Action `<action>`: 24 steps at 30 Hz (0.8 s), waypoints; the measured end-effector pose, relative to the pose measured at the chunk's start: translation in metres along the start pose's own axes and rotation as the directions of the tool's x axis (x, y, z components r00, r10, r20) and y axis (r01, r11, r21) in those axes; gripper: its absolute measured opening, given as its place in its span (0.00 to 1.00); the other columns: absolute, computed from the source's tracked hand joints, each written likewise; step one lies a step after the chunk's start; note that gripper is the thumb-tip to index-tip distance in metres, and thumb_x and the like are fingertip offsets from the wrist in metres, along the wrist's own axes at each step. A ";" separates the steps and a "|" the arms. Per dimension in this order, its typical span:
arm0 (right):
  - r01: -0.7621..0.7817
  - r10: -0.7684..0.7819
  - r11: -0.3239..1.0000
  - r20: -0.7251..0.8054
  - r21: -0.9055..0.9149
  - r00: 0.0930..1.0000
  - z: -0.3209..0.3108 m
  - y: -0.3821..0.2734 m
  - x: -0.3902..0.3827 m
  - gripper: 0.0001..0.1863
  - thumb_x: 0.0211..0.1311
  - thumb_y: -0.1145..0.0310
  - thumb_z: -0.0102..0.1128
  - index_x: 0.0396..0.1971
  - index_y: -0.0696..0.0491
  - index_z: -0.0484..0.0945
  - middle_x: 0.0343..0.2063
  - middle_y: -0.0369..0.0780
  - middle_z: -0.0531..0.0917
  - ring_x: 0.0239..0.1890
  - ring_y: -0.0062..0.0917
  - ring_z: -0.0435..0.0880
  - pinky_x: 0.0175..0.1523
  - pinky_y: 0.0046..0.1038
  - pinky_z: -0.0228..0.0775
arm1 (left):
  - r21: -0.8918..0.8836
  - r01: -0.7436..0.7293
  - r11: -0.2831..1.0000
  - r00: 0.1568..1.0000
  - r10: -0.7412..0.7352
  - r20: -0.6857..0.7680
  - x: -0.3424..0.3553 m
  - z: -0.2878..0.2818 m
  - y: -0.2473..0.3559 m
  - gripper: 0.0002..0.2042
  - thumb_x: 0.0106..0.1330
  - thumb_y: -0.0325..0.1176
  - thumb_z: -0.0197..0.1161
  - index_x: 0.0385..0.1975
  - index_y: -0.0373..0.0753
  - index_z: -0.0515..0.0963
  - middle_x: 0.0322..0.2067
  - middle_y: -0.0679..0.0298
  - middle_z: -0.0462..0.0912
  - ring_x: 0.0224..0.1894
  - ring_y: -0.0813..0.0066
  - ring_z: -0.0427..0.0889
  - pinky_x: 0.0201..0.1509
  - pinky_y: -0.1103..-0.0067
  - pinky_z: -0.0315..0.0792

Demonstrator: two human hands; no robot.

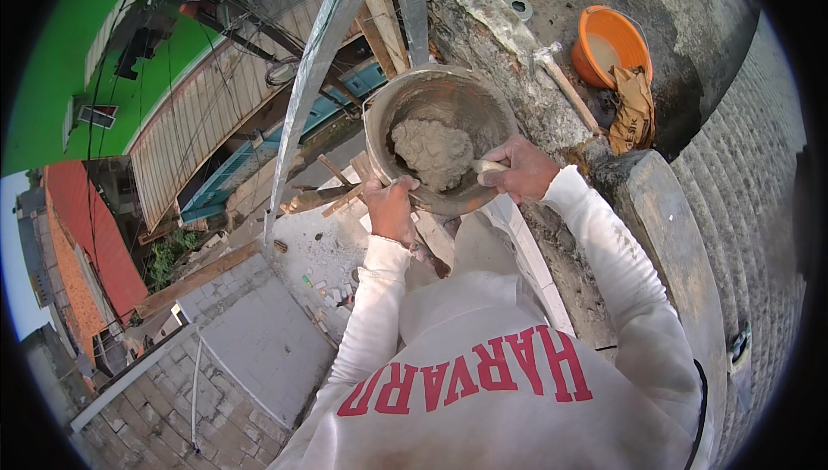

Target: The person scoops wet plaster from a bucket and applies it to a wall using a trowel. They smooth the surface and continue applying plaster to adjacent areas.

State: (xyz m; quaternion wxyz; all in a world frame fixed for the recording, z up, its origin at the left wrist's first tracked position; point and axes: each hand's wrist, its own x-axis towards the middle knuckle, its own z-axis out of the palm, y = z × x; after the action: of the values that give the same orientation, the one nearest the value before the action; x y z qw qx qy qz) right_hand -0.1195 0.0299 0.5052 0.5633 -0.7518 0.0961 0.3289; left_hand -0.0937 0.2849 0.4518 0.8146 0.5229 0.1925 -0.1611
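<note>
A round, mortar-stained bucket (492, 95) stands in front of me, tilted so that its inside shows. Wet grey mortar (431, 149) lies heaped in it. My left hand (391, 209) is closed on the bucket's near left rim, thumb over the edge. At the near right rim, my right hand (528, 170) grips the pale handle of a trowel (488, 166). The trowel's blade is not visible; it seems to be down in the mortar. What the bucket rests on is hidden beneath it.
Right of the bucket runs a rough masonry wall (509, 56) with a hammer (569, 90) lying on it. Beyond are an orange bucket (589, 58) of cloudy liquid and a crumpled brown bag (634, 112). Metal poles (312, 73) rise at left above a drop to lower roofs (198, 99).
</note>
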 end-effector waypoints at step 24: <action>0.059 -0.123 0.982 -0.368 -0.181 0.922 -0.293 -0.137 0.142 0.16 0.67 0.58 0.62 0.36 0.58 0.85 0.21 0.39 0.82 0.12 0.20 0.76 0.16 0.23 0.68 | -0.110 -0.002 0.994 0.915 -0.042 -0.401 -0.028 -0.135 -0.043 0.22 0.59 0.18 0.54 0.56 0.38 0.72 0.46 0.57 0.81 0.38 0.63 0.87 0.37 0.64 0.89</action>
State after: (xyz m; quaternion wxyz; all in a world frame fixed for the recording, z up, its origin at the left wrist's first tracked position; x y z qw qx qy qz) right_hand 0.1730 -0.1568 0.5707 0.4841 -0.8491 0.1399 0.1584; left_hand -0.1573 0.3924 0.3804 0.7828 0.4981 0.3698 -0.0480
